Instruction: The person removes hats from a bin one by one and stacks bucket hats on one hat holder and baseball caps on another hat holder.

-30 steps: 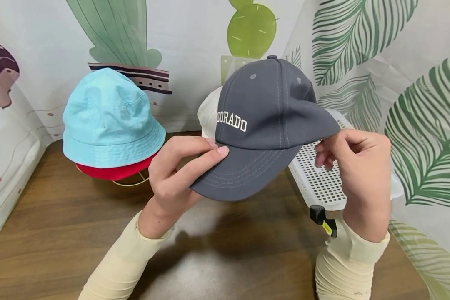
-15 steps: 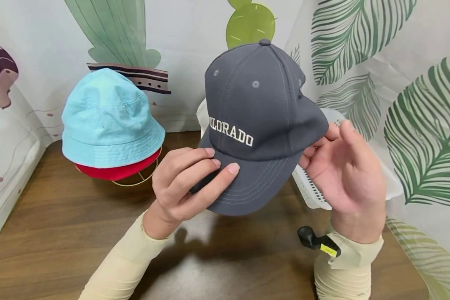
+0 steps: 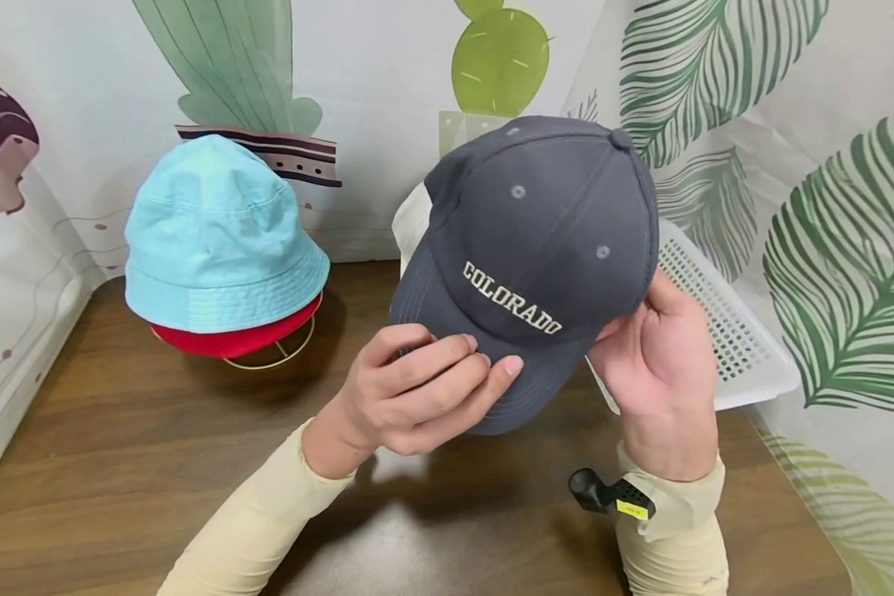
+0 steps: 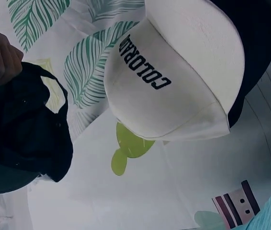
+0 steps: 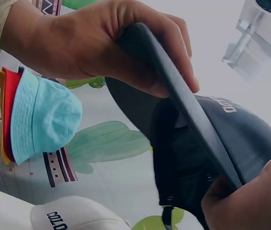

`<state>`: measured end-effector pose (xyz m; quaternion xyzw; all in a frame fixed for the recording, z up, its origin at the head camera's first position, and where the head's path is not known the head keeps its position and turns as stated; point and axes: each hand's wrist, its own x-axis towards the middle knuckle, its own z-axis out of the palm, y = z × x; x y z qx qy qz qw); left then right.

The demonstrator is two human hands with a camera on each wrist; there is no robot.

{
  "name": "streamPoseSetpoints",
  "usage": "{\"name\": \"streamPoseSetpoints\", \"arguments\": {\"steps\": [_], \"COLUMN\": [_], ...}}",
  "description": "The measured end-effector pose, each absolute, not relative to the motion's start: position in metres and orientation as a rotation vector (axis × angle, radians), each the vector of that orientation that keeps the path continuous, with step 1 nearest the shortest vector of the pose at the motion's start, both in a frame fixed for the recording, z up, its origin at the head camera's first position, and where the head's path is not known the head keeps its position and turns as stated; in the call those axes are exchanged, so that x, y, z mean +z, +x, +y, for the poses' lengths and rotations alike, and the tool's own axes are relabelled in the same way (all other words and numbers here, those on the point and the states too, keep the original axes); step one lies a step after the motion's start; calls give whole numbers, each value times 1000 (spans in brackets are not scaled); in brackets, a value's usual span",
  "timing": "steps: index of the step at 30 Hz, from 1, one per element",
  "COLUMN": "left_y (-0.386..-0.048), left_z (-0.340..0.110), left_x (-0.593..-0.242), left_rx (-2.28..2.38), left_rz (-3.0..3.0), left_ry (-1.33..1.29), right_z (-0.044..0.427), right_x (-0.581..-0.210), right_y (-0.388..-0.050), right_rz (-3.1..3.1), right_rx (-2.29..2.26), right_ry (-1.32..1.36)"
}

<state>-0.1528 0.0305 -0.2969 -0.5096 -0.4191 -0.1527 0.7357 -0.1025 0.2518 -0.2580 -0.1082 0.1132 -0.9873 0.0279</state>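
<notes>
A dark grey baseball cap [image 3: 544, 240] with COLORADO embroidered in white is held up over the table, its brim toward me and tilted down to the left. My left hand [image 3: 425, 393] pinches the brim, fingers on top; the right wrist view shows that thumb [image 5: 140, 84] underneath. At the cap's right edge, my right hand [image 3: 659, 364] grips the lower rim, palm turned up, most fingers hidden behind the crown. The cap's dark inside and back strap [image 4: 59, 91] show in the left wrist view.
Light blue [image 3: 219, 240] and red [image 3: 231, 335] bucket hats sit stacked on a gold wire stand [image 3: 286, 348] at left. Behind the held cap is a white COLORADO cap [image 4: 174, 72] above a dark one. A white perforated basket [image 3: 760, 356] stands at right on the wooden table [image 3: 156, 463].
The cap has turned so its front and full lettering face me, and its crown leans right. My left fingers have shifted along the brim; my right hand has turned palm up and moved left.
</notes>
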Motion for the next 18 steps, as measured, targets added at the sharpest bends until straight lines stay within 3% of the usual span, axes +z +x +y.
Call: {"name": "streamPoseSetpoints", "arguments": {"steps": [18], "left_y": [-155], "left_z": [26], "left_x": [-301], "left_rx": [-260], "left_rz": [-1066], "left_ry": [-1296], "right_z": [240], "right_x": [-259], "right_y": [-109], "right_rz": [843], "right_rx": [-3377], "right_ry": [-255]}}
